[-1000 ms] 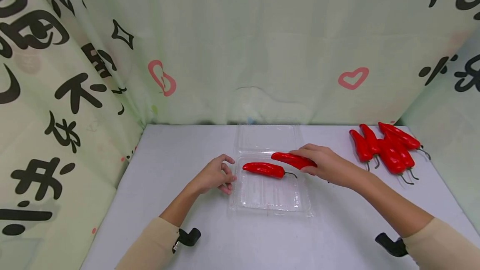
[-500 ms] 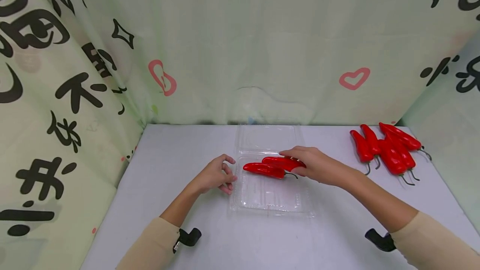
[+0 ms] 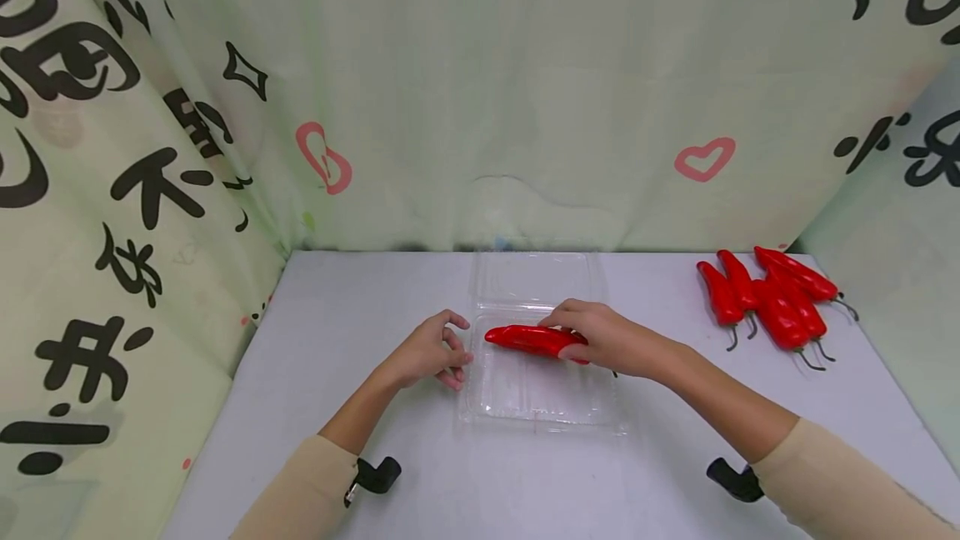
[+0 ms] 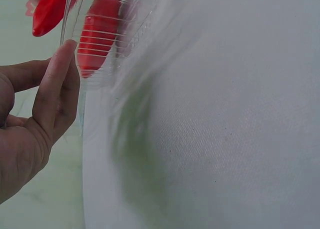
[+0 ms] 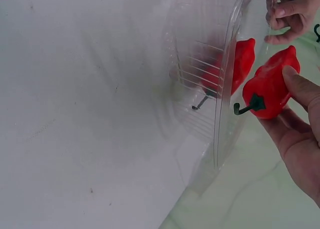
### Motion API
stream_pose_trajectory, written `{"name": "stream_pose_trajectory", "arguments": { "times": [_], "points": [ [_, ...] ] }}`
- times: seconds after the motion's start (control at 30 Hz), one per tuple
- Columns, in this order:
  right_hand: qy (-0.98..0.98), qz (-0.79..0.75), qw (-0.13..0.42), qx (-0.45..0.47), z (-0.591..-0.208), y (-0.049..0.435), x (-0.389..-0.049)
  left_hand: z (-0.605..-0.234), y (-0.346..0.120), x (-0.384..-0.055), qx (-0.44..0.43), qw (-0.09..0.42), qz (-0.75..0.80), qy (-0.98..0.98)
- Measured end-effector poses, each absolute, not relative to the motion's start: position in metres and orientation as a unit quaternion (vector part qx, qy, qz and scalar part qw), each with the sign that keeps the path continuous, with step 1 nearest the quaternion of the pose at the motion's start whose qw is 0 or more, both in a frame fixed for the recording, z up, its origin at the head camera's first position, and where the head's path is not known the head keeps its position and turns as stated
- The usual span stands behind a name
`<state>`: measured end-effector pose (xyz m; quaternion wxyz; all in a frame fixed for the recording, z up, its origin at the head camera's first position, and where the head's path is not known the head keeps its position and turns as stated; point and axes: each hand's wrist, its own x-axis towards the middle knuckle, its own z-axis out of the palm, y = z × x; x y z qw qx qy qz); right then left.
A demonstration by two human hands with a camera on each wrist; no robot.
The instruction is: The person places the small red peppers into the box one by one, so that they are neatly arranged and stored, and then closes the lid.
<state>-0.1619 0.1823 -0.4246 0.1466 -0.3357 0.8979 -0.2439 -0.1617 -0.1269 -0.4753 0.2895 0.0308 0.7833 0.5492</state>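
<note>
- Head view: My right grip clamps a red pepper over the open clear box on the white surface; my left grip, fingers loosely apart, is at its left edge. Five more peppers lie far right.
- Left wrist view: My fingertip meets the box's wall; a second pepper lies inside.
- Right wrist view: My thumb and fingers pinch the held pepper near its green stem.

Gloss against matt

Held pepper, peppers at far right corner of desk: smooth, glossy. Box: clear, shiny plastic, ribbed. Desk: matt, finely textured. Curtain, sleeves: matt cloth.
</note>
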Motion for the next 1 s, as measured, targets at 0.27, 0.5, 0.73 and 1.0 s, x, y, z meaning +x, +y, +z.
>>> {"name": "stream_pose_trajectory", "arguments": {
  "times": [0.27,0.5,0.73,1.0],
  "points": [
    [0.894,-0.238,0.138,-0.353,-0.435,0.172,-0.161,-0.474,-0.127,-0.161,0.034,0.284,0.545,0.788],
    [0.899,-0.228,0.15,-0.343,-0.443,0.165,-0.158,-0.475,-0.126,-0.161,0.038,0.285,0.544,0.788],
    [0.903,-0.221,0.144,-0.339,-0.449,0.161,-0.156,-0.475,-0.126,-0.161,0.039,0.285,0.546,0.787],
    [0.905,-0.219,0.137,-0.336,-0.455,0.156,-0.154,-0.474,-0.126,-0.16,0.043,0.284,0.547,0.786]
  ]
}}
